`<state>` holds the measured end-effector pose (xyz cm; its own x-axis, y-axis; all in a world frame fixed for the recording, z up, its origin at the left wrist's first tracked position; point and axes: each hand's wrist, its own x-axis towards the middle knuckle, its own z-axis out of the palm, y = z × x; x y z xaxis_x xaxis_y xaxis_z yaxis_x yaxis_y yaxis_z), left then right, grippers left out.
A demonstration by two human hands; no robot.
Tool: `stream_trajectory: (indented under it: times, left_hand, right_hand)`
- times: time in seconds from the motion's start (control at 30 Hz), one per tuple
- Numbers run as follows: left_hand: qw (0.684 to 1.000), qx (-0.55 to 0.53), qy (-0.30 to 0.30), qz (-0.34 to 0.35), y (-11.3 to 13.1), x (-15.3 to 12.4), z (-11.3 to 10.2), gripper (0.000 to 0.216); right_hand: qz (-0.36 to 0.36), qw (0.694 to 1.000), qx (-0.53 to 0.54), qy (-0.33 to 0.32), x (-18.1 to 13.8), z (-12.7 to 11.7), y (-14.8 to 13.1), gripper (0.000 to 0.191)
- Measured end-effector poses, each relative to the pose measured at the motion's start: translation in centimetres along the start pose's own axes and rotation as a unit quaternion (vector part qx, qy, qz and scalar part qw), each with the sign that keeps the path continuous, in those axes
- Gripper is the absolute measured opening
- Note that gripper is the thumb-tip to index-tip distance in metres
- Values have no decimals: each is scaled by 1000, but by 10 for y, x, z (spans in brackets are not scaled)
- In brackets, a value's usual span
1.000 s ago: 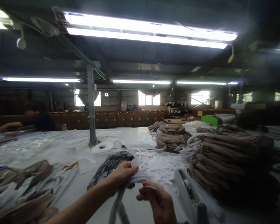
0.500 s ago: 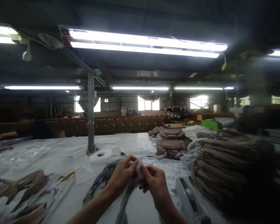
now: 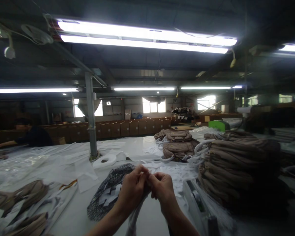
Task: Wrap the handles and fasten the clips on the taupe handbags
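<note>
My left hand point(image 3: 137, 183) and my right hand point(image 3: 162, 186) meet above the table, fingertips pinched together. Between them runs a greyish strap point(image 3: 135, 218) that looks wrapped in pale, thin material; its lower part hangs toward me. What exactly the fingertips pinch is mostly hidden. Just left of my left hand lies a black-and-white speckled bag point(image 3: 95, 205) with white paper pieces point(image 3: 109, 195) on or in it. A grey tape-dispenser-like device point(image 3: 199, 205) stands to the right of my right hand.
Folded brown bags form a tall stack point(image 3: 228, 173) at right; more brown bags point(image 3: 178, 150) lie farther back. White scraps point(image 3: 177, 172) cover the middle. A white roll point(image 3: 104, 160) sits by a metal post point(image 3: 90, 124). Brown pieces point(image 3: 30, 196) lie at left; another person point(image 3: 34, 136) is far left.
My hands have drawn closer together, and the white strip seen between the fingers is now mostly covered. The speckled bag shows more, as the view has shifted slightly.
</note>
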<state>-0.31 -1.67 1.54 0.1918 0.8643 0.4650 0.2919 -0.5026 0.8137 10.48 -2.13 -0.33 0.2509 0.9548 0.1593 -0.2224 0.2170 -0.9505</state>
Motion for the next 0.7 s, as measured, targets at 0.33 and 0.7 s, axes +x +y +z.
stream_trajectory:
  times: [0.33, 0.7]
  left_hand:
    - [999, 26, -7, 23, 4, -5, 2, 29]
    - [974, -143, -72, -163, 0, 26, -1, 34]
  right_hand:
    - [-42, 987, 90, -127, -7, -18, 0, 36]
    - [-143, 984, -100, -18, 0, -26, 2, 37]
